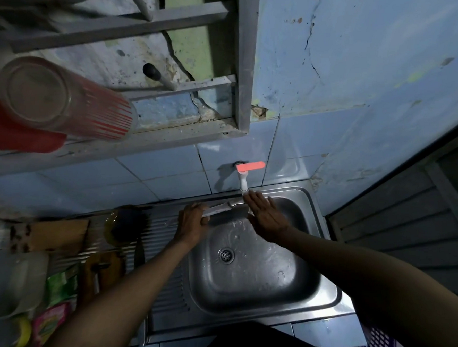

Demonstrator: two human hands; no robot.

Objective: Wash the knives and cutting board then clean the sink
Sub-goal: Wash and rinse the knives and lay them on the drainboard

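- Left hand [192,220] grips the pale handle of a knife [219,208]; right hand [265,214], fingers straight, lies flat along the blade beneath the white tap [243,182] with its orange lever.
- Below the grip: stainless steel sink [317,283], rounded basin, wet, with a round drain [226,254].
- Left of the grip: ribbed draining surface bearing a wooden cutting board [57,234].
- Above left: upturned glass [65,99], red-striped, on a metal rack.
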